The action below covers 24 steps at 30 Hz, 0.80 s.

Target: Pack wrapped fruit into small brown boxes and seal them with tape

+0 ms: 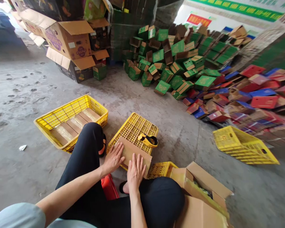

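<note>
A flat brown cardboard piece [130, 151] lies on an upturned yellow plastic crate [135, 126] in front of my knees. My left hand [113, 157] rests flat on its left edge with fingers spread, open. On the near edge my right hand [135, 171] presses palm down, fingers stretched out, open. A yellow tape dispenser [148, 140] sits on the crate just beyond the cardboard, right of my hands.
A yellow crate [47, 122] holding flat cardboard stands at the left. Another yellow crate [244, 145] lies tipped at the right. An open brown carton [204, 190] sits by my right knee. Piles of green boxes [170, 60] and red and blue boxes [251, 95] cover the floor behind.
</note>
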### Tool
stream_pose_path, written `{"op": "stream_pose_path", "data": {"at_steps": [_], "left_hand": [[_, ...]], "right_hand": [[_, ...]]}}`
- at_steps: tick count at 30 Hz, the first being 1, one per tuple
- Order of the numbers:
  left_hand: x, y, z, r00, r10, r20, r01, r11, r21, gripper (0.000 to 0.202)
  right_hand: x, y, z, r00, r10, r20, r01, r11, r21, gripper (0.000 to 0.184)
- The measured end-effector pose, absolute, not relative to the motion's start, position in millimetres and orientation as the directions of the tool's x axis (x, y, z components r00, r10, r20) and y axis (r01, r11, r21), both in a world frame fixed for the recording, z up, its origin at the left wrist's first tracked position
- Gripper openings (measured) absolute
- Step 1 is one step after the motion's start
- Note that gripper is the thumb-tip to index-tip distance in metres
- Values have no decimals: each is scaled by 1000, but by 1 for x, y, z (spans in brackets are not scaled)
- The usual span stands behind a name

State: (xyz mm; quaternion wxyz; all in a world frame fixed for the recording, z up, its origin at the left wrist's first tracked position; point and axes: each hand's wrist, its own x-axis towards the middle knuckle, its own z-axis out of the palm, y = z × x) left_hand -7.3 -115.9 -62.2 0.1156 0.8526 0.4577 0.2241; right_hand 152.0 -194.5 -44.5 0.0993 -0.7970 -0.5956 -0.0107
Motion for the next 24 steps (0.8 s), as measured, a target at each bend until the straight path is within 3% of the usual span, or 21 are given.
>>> {"op": "stream_pose_path", "data": {"at_steps": [7, 12, 19, 24], "left_hand": [[-17, -110, -74, 512, 825, 241, 662, -557, 500, 55], [-19, -108, -78, 516, 815, 263, 639, -571, 515, 58], [-17, -109, -77, 512, 811, 283, 672, -584, 455, 61], [-17, -106, -74, 502, 821, 273, 702, -571, 426, 61]], "right_hand": [[109, -162, -41, 132, 989, 68, 947, -106, -302, 56], [114, -163, -36, 112, 990, 85, 946, -80, -314, 54], [182, -205, -39, 361, 928, 88, 906, -327, -270, 56], [214, -218, -57, 528, 842, 112, 758, -408, -509, 67]]}}
